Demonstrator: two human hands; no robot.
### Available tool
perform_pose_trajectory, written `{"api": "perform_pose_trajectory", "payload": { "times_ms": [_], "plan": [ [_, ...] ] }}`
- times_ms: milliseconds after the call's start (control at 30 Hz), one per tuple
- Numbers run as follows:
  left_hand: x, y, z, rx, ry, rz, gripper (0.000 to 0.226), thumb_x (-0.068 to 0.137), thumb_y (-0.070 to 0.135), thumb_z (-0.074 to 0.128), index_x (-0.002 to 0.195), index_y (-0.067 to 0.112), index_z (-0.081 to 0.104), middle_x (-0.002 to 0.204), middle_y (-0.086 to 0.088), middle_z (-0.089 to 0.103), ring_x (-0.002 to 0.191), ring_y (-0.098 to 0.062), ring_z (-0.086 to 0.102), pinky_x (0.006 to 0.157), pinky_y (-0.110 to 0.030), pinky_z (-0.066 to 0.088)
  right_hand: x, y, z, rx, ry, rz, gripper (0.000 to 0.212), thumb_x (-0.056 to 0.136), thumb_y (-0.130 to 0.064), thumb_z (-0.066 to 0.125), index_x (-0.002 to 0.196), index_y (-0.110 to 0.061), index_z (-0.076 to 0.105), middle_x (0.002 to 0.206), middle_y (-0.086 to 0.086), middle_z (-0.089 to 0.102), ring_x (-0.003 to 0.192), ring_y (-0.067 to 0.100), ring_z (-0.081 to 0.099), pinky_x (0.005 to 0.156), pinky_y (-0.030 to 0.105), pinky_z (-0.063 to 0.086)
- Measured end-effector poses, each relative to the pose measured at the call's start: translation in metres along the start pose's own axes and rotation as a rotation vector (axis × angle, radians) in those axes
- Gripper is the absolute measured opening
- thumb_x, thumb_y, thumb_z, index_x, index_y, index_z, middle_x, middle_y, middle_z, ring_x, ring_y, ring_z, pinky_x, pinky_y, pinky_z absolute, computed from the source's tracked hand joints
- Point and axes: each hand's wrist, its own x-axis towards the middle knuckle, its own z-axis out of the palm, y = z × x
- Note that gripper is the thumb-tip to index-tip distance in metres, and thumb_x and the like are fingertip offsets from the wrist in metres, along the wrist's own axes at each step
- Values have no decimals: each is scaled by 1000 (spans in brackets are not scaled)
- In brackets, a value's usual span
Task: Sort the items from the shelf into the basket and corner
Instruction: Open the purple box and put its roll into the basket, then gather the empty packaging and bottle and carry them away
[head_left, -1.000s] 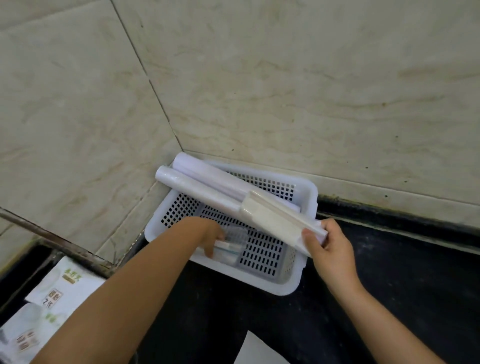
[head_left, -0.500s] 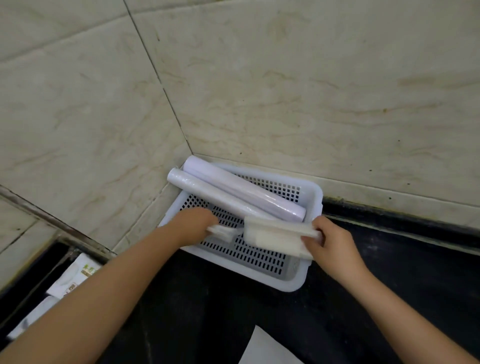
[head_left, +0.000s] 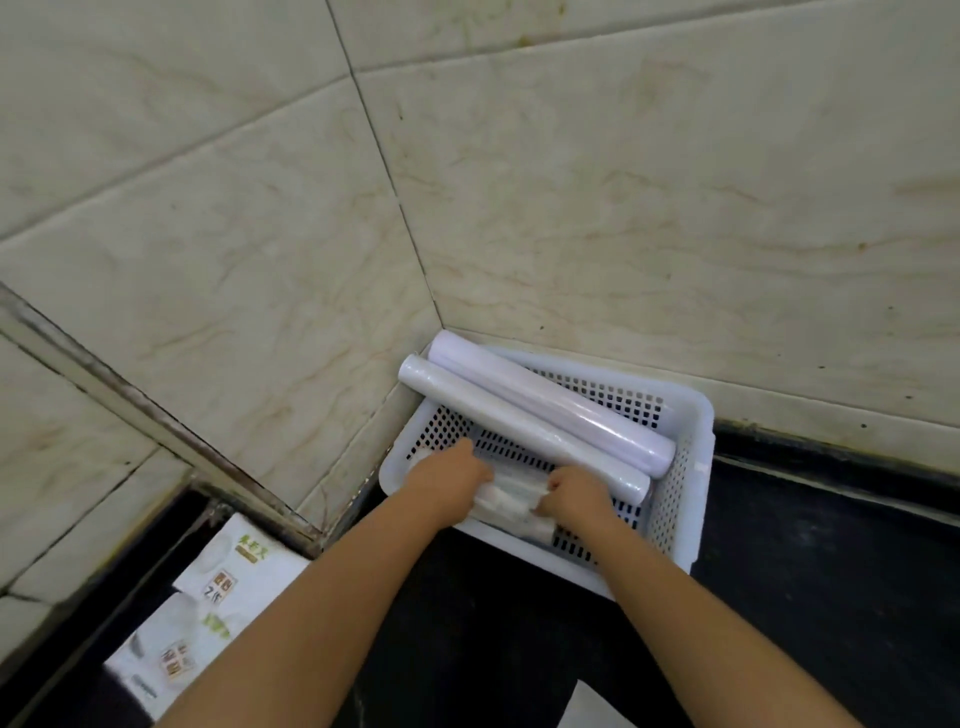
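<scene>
Both hands in white perforated basket (head_left: 696, 467), set in tiled wall corner on black counter.

Left hand (head_left: 449, 480) and right hand (head_left: 574, 493) each gripped, fingers curled, an end of a whitish plastic-wrapped bundle (head_left: 511, 501) lying inside basket's near side. Two film rolls (head_left: 540, 415) lay diagonally behind it, touching each other, far ends over the rim.

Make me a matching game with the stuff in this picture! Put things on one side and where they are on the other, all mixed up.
Things:
1. white basket
2. two long rolls
3. clear packet
4. printed box

Places:
A. lying slantwise in the basket, far ends sticking out over its rim
B. lower left, below the counter edge
C. pushed into the corner of the tiled walls
D. held between the left hand and the right hand

Pairs: 1-C, 2-A, 3-D, 4-B
</scene>
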Motion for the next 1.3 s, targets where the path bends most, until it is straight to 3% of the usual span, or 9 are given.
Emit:
{"api": "perform_pose_trajectory", "payload": {
  "times_ms": [200, 400, 500, 567, 667, 867, 1000, 1167, 1300],
  "plan": [
    [23, 16, -7, -1, -252, -55, 42, 97, 3, 37, 139, 0, 38, 145, -19, 41, 130, -32, 43, 109, -36, 35, 2, 3, 0, -93, -62, 63, 30, 84, 1, 52, 57, -8, 41, 66, 2, 40, 57, 12, 39, 69, 22, 38],
    [25, 23, -5, -4, -190, -114, 35, 98, 11, 42, 131, 2, 49, 138, -16, 50, 123, -30, 50, 105, -38, 42, -16, 6, -13, -187, -55, -76, 28, 86, -2, 47, 59, -9, 44, 66, 1, 43, 58, 14, 43, 54, 26, 41],
    [22, 23, -3, -70, -182, -104, 45, 98, 21, 42, 139, 3, 40, 144, -17, 43, 129, -31, 44, 109, -37, 37, -34, 15, -23, -243, -12, -189, 32, 85, -5, 47, 55, -10, 40, 62, 4, 46, 54, 15, 41, 48, 25, 33],
    [18, 20, -6, -128, -125, -89, 50, 98, 24, 43, 144, 7, 33, 149, -16, 38, 133, -30, 40, 110, -38, 34, -48, 22, -29, -213, 53, -291, 27, 88, -7, 47, 62, 1, 50, 73, 17, 60, 63, 23, 52, 57, 32, 41],
    [0, 17, -8, -252, 21, -21, 50, 97, 22, 46, 144, 12, 33, 147, -16, 39, 132, -30, 40, 108, -37, 34, -77, 37, -33, -206, 181, -408, 24, 90, -7, 46, 98, 6, 66, 102, 21, 67, 93, 33, 61, 82, 35, 47],
    [-87, 26, 29, -390, 296, 146, 46, 93, 19, 52, 137, 9, 44, 140, -14, 47, 130, -26, 41, 111, -34, 31, -146, 72, -14, -228, 419, -515, 23, 86, 4, 53, 106, 9, 63, 107, 25, 66, 104, 38, 57, 91, 29, 39],
    [-158, 28, 76, -374, 103, 178, 53, 91, 26, 58, 139, 11, 42, 140, -13, 46, 131, -25, 41, 113, -32, 30, -189, 100, 7, -331, 383, -289, 36, 87, -5, 51, 123, 0, 54, 122, 21, 59, 114, 35, 51, 96, 36, 40],
    [-266, 19, 158, -249, -310, 35, 89, 83, 45, 63, 150, 19, 11, 153, -12, 25, 139, -31, 27, 116, -40, 28, -270, 151, 49, -551, 271, 307, 63, 89, -29, 50, 142, -11, 23, 143, 18, 38, 131, 35, 35, 112, 51, 21],
    [-331, 15, 206, -250, -316, -82, 106, 78, 42, 69, 150, 24, -6, 156, -10, 17, 139, -34, 27, 114, -46, 31, -314, 174, 66, -569, 352, 386, 45, 87, -16, 50, 131, -8, 40, 128, 18, 55, 123, 34, 46, 113, 51, 19]
  ]
}}
